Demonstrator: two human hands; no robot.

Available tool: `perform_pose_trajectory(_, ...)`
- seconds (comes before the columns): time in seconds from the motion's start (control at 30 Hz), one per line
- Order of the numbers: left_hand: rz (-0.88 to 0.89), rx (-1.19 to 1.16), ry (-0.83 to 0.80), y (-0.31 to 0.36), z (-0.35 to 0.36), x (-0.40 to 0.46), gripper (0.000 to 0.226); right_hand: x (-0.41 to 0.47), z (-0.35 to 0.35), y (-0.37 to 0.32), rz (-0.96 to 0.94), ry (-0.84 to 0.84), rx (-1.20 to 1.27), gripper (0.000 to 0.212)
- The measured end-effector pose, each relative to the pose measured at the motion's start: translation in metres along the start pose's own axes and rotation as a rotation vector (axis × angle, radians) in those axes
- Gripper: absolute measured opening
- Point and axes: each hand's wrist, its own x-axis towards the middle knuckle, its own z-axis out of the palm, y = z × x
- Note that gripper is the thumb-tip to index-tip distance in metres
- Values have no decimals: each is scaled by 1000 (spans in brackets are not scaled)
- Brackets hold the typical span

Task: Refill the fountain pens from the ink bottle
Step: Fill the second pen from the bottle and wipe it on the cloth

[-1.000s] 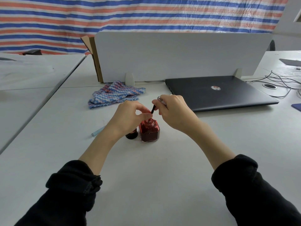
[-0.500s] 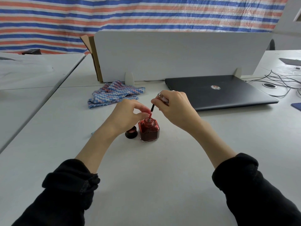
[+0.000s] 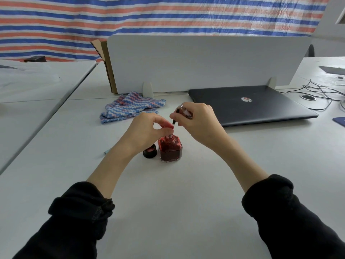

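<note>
Your left hand (image 3: 147,131) pinched the pen (image 3: 170,136) nib-down in the ink bottle (image 3: 170,149); your right hand (image 3: 196,121) pinched its converter (image 3: 174,121), probably drawing ink; next, lift out cleanly.

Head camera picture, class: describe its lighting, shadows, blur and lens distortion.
Head view: soft, even light, with only faint shadows under the ink bottle and its cap; no harsh glare on the white desk; wide-angle bending curves the divider and desk edges; the left hand, right hand and pen part look slightly soft.
</note>
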Motion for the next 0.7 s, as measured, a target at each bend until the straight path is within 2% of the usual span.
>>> perform_pose_trajectory(0.33, 32, 4, 53, 5, -2, 0, 18, -1, -5, -9, -11, 24, 47, 25)
perform_pose_trajectory(0.53, 59, 9, 90, 5, -3, 0, 18, -1, -3, -7, -57, 20, 64, 31)
perform_pose_trajectory(0.7, 71, 15, 62, 3, -3, 1, 19, -1, -3, -8, -62, 16, 31, 24)
